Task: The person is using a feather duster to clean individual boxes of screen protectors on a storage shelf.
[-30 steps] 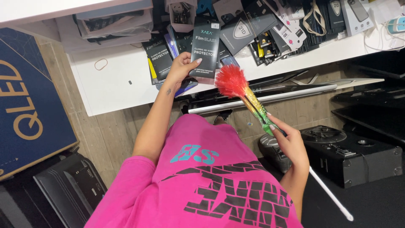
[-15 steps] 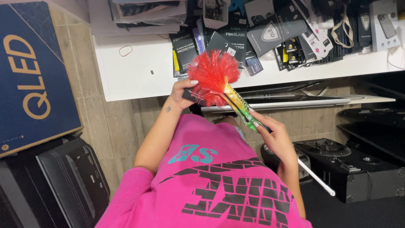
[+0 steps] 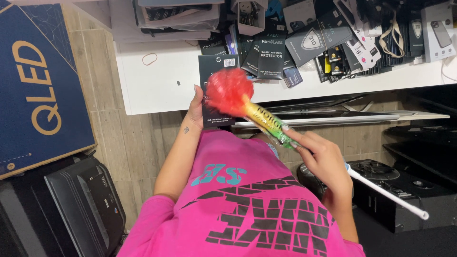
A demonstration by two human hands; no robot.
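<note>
My left hand (image 3: 194,107) grips a flat black packet (image 3: 214,66) by its left edge and holds it upright in front of my chest. My right hand (image 3: 320,161) holds a feather duster (image 3: 259,116) by its rainbow-coloured shaft. The duster's fluffy red head (image 3: 229,91) lies against the face of the black packet. Its white handle (image 3: 385,192) sticks out past my right hand toward the lower right. My pink shirt fills the bottom of the view.
A white shelf (image 3: 162,90) holds a heap of black and grey packets (image 3: 304,40) and a rubber band (image 3: 149,59). A large blue box (image 3: 35,90) leans at the left over a black device (image 3: 85,204). Black equipment (image 3: 404,190) sits at lower right.
My left hand took a black packet off the shelf and drew it toward me. The duster head moved left and now rests on the packet's face.
</note>
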